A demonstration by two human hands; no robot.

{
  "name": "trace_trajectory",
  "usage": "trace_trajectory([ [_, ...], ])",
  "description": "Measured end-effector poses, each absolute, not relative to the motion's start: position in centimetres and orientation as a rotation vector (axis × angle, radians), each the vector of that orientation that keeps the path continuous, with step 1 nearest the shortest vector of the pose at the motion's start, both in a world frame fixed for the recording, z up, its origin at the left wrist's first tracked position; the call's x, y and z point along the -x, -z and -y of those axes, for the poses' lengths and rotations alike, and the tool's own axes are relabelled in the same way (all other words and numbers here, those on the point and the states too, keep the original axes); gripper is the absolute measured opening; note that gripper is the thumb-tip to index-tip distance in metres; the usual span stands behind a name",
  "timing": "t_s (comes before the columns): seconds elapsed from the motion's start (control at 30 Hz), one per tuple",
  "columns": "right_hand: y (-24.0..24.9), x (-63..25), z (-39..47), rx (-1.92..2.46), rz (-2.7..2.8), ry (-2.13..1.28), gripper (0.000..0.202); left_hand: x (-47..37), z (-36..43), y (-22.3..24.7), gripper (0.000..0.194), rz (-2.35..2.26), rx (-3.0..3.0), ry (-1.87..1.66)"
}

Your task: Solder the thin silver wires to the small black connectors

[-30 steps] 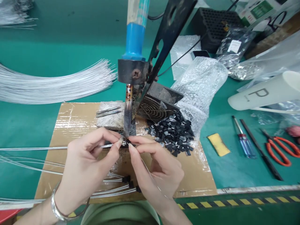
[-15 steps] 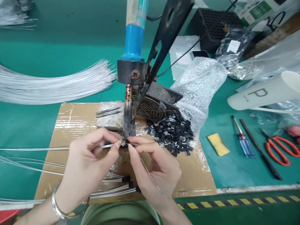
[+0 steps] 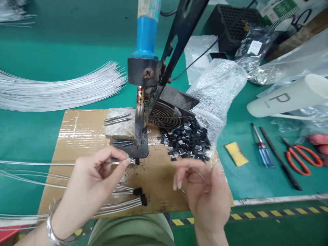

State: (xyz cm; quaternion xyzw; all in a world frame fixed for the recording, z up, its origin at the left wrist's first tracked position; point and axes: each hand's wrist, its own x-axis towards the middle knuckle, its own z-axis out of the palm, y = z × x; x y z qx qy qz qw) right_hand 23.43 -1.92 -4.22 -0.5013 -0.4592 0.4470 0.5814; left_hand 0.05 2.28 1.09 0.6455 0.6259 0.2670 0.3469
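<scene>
My left hand (image 3: 99, 181) pinches white wires (image 3: 61, 164) just behind a small black connector (image 3: 137, 161), below the tip of a blue-handled soldering iron (image 3: 139, 119). My right hand (image 3: 205, 191) is to the right over the cardboard (image 3: 164, 184), palm turned up and blurred, with a thin strand of solder across its fingers. Beyond it lies a pile of small black connectors (image 3: 189, 141). More wires ending in black connectors (image 3: 143, 200) rest on the cardboard below my left hand.
A black stand arm (image 3: 176, 44) holds the iron, with a fan (image 3: 166, 114) behind. White wires (image 3: 64, 92) lie left. To the right are a yellow sponge (image 3: 236, 154), a screwdriver (image 3: 263, 150), pliers (image 3: 298, 157) and a white cup (image 3: 287, 97).
My right hand has moved right and toward me, away from the iron tip, and its fingers have spread. My left hand has lowered slightly with the connector, now apart from the tip.
</scene>
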Motion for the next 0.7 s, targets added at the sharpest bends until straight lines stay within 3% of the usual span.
trace_trajectory([
  [0.13,4.2,-23.3,3.9,1.282,1.666,-0.918,0.018,0.5,-1.3,0.0,0.013,-1.588,-1.792,-0.693],
  [0.27,5.1,-21.7,4.9,1.176,2.018,-0.579,0.027,1.2,-0.6,1.3,0.010,-1.557,-1.859,-0.657],
  [0.4,6.2,-20.6,4.9,1.241,2.050,-0.476,0.012,2.1,0.2,2.0,0.009,-1.515,-1.935,-0.603],
  [0.47,6.4,-20.3,4.8,1.285,2.028,-0.475,0.010,2.6,1.0,2.1,0.026,-1.448,-2.017,-0.529],
  [0.57,6.5,-19.9,4.7,1.335,1.982,-0.497,0.010,3.7,2.4,2.3,0.088,-1.383,-2.181,-0.354],
  [0.6,6.4,-20.0,4.7,1.338,1.972,-0.513,0.010,4.2,2.9,2.5,0.100,-1.383,-2.240,-0.310],
  [0.63,6.4,-20.1,4.6,1.333,1.968,-0.534,0.009,4.6,3.3,2.7,0.102,-1.386,-2.299,-0.293],
  [0.7,6.1,-20.6,4.6,1.311,1.972,-0.598,0.007,5.3,3.8,3.2,0.089,-1.394,-2.402,-0.319],
])
